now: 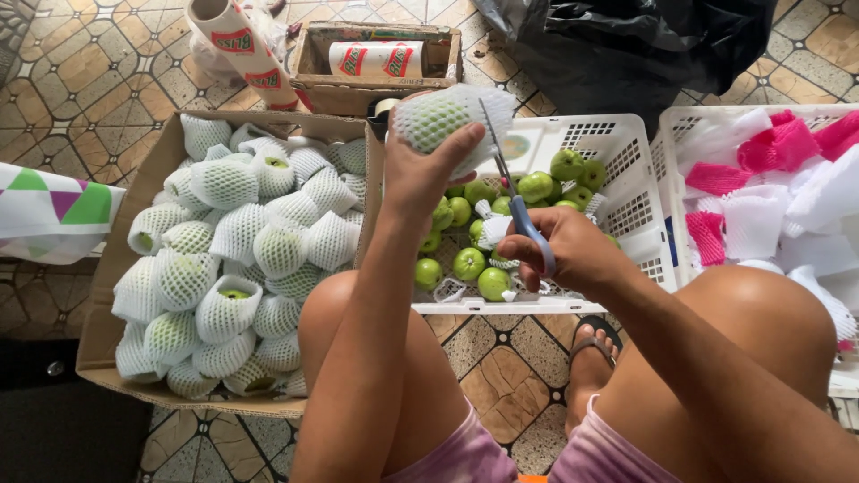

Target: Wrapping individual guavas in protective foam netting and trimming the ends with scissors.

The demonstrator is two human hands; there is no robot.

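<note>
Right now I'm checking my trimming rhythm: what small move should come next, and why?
Probably close the scissors on the foam net's loose edge. The left hand holds the netted fruit up, and the right hand has the blades raised against its net, so a snip looks due.

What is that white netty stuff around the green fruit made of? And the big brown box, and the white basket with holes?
The white sleeve in the left hand looks like soft foam mesh: puffy, matte strands with open diamonds. The brown box looks like cardboard: dull tan with folded flaps. The white basket seems hard plastic: smooth, slightly shiny, with moulded slots. The right hand holds scissors.
</note>
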